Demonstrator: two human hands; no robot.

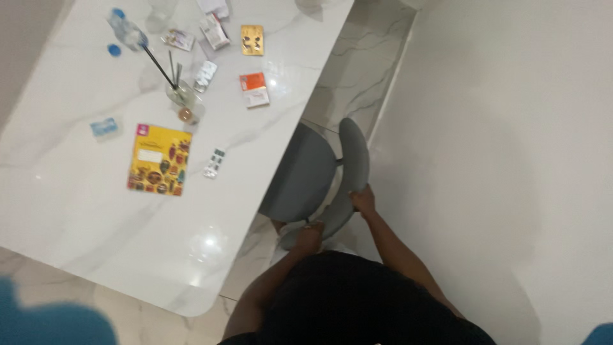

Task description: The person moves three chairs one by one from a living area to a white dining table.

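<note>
The grey chair [319, 179] stands tucked partly under the white marble table [76, 211], its seat below the table edge and its curved backrest toward the person. Both hands grip that backrest, a hold that suits shifting the chair. The right hand [363, 201] wraps the upper rim, fingers closed around it. The left hand [309, 237] clamps the lower end, fingers curled on the edge. Beyond the fingers, well apart on the tabletop, lie a yellow booklet [159, 160], an orange packet [254, 89] and a plastic bottle [126, 29] on its side.
</note>
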